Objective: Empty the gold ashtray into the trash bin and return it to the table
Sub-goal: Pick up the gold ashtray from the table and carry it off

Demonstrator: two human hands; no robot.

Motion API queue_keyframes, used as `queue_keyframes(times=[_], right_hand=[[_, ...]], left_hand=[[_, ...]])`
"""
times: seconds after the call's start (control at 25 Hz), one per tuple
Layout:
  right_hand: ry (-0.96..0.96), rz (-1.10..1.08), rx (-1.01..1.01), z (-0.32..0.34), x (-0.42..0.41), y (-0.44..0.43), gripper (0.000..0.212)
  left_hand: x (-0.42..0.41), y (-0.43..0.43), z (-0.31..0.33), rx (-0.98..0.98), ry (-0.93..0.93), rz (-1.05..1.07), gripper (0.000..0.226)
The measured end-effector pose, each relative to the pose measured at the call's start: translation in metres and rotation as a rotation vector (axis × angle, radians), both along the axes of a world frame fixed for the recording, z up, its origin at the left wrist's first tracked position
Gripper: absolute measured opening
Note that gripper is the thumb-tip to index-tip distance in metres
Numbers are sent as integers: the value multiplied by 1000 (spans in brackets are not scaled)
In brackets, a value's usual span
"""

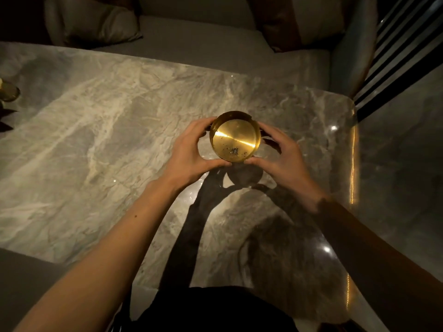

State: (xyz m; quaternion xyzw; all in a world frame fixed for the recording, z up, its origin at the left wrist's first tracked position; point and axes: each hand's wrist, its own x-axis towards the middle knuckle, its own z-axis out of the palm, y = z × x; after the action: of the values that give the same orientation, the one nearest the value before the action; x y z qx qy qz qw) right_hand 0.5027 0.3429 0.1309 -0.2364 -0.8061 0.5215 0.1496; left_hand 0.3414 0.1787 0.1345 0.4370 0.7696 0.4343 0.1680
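Note:
The round gold ashtray [235, 137] is held above the marble table [96, 140], casting a shadow on the top below it. A few specks of ash lie on its shiny bottom near the front edge. My left hand [189, 149] grips its left rim with thumb and fingers. My right hand [280, 152] holds its right rim the same way. No trash bin is in view.
A grey sofa [215, 41] with cushions [91, 25] runs along the table's far side. A small brass object [9, 91] sits at the table's left edge. Dark slats [395, 56] and glossy floor [395, 164] lie to the right of the table's rounded corner.

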Motion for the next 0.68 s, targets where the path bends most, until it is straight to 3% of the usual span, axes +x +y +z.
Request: queue_keyframes(times=[0.4,0.68], right_hand=[[-23,-159,41,3,14,-1,84],[-2,-181,14,9,53,20,82]], left_hand=[[-16,29,-3,33,-24,-188,90],[23,56,-1,59,-41,-209,88]])
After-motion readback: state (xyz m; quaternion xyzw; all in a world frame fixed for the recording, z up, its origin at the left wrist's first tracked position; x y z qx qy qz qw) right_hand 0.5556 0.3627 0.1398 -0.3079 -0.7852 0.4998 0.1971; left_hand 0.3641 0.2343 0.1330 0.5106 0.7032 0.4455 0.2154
